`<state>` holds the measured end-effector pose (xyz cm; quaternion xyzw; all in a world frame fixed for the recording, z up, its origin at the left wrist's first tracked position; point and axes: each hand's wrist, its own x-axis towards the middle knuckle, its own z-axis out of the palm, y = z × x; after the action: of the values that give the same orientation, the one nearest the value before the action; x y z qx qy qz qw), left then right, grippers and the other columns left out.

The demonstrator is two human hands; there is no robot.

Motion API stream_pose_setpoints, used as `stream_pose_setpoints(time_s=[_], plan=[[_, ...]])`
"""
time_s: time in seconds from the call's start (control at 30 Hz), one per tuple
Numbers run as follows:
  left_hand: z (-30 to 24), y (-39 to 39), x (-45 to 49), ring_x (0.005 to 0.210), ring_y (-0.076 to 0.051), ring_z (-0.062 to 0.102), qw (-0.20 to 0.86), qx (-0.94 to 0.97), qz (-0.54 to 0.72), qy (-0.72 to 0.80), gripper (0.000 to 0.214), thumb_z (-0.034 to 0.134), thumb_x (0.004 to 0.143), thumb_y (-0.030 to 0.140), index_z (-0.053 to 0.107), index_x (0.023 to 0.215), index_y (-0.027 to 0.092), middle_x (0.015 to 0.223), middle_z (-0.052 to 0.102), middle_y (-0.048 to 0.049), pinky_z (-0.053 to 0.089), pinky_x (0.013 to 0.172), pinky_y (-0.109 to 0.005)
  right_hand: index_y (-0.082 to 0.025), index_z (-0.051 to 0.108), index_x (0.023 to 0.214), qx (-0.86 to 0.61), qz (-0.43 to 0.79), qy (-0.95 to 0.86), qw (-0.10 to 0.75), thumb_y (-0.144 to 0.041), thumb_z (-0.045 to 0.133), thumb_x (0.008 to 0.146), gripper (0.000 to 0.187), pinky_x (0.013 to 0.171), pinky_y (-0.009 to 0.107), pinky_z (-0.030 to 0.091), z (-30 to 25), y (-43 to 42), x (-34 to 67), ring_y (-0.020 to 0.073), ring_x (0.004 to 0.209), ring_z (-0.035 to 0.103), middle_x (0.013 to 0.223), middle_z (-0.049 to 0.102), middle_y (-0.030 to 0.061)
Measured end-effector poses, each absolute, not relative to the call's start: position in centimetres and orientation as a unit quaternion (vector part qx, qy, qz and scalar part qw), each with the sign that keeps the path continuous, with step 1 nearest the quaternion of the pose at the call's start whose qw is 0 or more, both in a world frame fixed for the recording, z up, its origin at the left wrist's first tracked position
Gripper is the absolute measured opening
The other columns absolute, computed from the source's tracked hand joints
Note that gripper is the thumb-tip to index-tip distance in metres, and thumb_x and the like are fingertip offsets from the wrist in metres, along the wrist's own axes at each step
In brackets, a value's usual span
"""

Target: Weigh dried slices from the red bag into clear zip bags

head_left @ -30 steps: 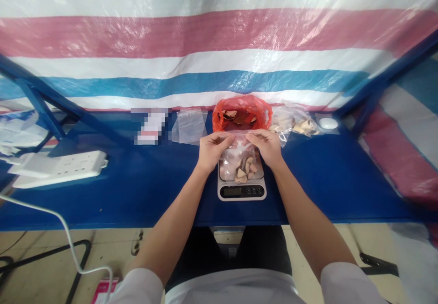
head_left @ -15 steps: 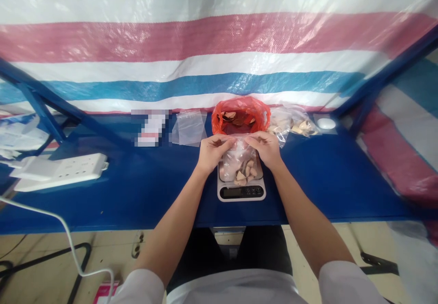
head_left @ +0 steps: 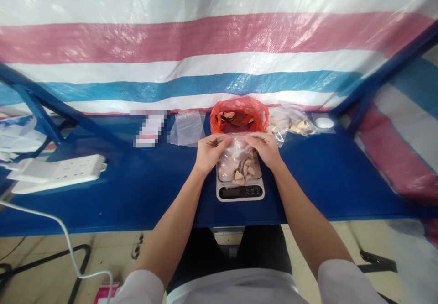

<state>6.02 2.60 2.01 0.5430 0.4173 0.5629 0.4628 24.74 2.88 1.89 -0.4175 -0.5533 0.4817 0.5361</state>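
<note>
My left hand (head_left: 208, 153) and my right hand (head_left: 263, 149) pinch the top edge of a clear zip bag (head_left: 236, 162) from either side. The bag rests on a white digital kitchen scale (head_left: 240, 191), with pale brown chunks in its lower part. Behind it, a red plastic bag (head_left: 238, 114) stands open and holds darker brown slices. To its right lies a clear bag of pale pieces (head_left: 290, 121). A flat clear plastic bag (head_left: 187, 129) lies to the left of the red one. The scale's display is too small to read.
The work surface is a blue table (head_left: 137, 190), with a white power strip (head_left: 58, 174) at its left and a small white round object (head_left: 324, 122) at the back right. A white cable (head_left: 65, 240) hangs over the front edge. A striped tarpaulin (head_left: 219, 44) and blue metal framing stand behind.
Both hands stay on the bag's top edge, and the bag remains on the scale. The view has shifted only slightly.
</note>
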Motion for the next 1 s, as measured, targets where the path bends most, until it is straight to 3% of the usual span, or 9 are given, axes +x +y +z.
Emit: stream_pose_setpoints(time_s=[0.4,0.73,1.0], plan=[[1.96,2.52,6.34,0.073,-0.018,0.07,0.482,0.535,0.543,0.432,0.028,0.084,0.068,0.041,0.079,0.082,0.017,0.082,0.077,-0.0059,0.055,0.074,-0.03,-0.02,0.075,0.067,-0.44,0.402,-0.613,0.518,-0.041,0.069,0.08,0.025,0.052,0.026,0.049,1.93,2.86,24.92,0.0141,0.053,0.061,0.062,0.072,0.0023],[1.67,2.67,5.91,0.068,-0.016,0.068,0.487,0.536,0.541,0.427,0.025,0.082,0.072,0.04,0.078,0.08,0.016,0.074,0.076,-0.0049,0.054,0.069,-0.027,-0.019,0.071,0.069,-0.423,0.473,-0.591,0.499,-0.045,0.067,0.083,0.03,0.047,0.023,0.048,2.22,2.77,25.04,0.0124,0.051,0.06,0.066,0.071,0.0022],[1.66,2.75,6.05,0.073,-0.018,0.071,0.487,0.53,0.542,0.435,0.029,0.084,0.068,0.041,0.079,0.084,0.017,0.083,0.078,-0.0062,0.056,0.073,-0.03,-0.019,0.07,0.068,-0.409,0.44,-0.615,0.511,-0.041,0.061,0.087,0.031,0.055,0.024,0.05,2.42,2.71,24.9,0.0128,0.056,0.062,0.065,0.07,0.0019]])
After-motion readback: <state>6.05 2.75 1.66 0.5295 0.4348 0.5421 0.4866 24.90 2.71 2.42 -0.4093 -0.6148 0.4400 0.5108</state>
